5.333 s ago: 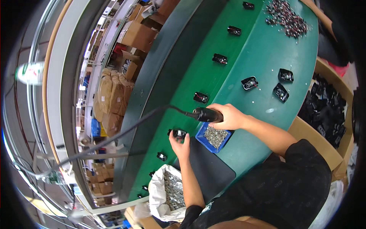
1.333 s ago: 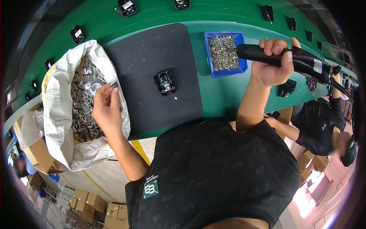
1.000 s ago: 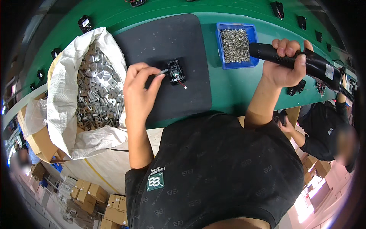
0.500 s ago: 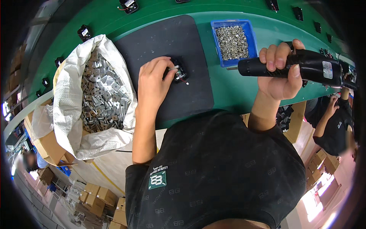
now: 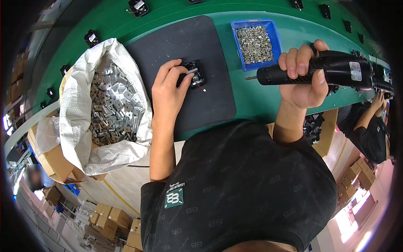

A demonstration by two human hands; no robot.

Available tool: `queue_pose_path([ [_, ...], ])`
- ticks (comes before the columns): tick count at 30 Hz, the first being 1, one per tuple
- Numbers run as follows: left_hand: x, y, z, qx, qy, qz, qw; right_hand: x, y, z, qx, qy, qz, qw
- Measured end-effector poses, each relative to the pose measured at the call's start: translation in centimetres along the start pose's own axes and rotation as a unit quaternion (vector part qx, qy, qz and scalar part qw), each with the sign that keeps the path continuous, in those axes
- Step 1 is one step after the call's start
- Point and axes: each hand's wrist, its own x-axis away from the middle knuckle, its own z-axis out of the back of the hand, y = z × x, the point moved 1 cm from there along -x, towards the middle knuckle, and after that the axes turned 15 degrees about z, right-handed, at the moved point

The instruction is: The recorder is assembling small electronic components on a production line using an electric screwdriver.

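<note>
On the dark mat (image 5: 205, 109) lies a small black housing (image 5: 199, 80) with a circuit board and a short wire ending in a white plug. My left hand (image 5: 170, 86) is at its left side, thumb and fingers pinching a small silver metal plate (image 5: 192, 71) over the housing. Whether the plate is seated inside cannot be made out. Raised on the right, my right hand (image 5: 304, 80) wraps round a black electric screwdriver (image 5: 342, 69), its thin bit pointing left toward the mat, apart from the housing.
An open white woven sack (image 5: 75, 122) of metal plates stands left of the mat. Behind the screwdriver tip is a blue bin (image 5: 250, 66) of small screws. More black housings (image 5: 137, 7) line the green belt at the far side. Another person (image 5: 369, 130) works at far right.
My right hand has brought the screwdriver slightly left and down. The fingers of my left hand have shifted a little on the metal plate, and more of the housing shows.
</note>
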Motion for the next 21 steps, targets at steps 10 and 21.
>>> queue_pose_path([
  [10, -0.1, -1.0, -0.8, 0.053, -0.022, 0.055, 0.997, 0.0, -0.1, -0.3, 0.009, -0.018, -0.001, 1.000],
  [21, 0.5, 1.3, 0.3, 0.056, -0.004, -0.059, 0.997, 0.0, -0.4, -0.5, -0.087, -0.013, -0.004, 0.996],
])
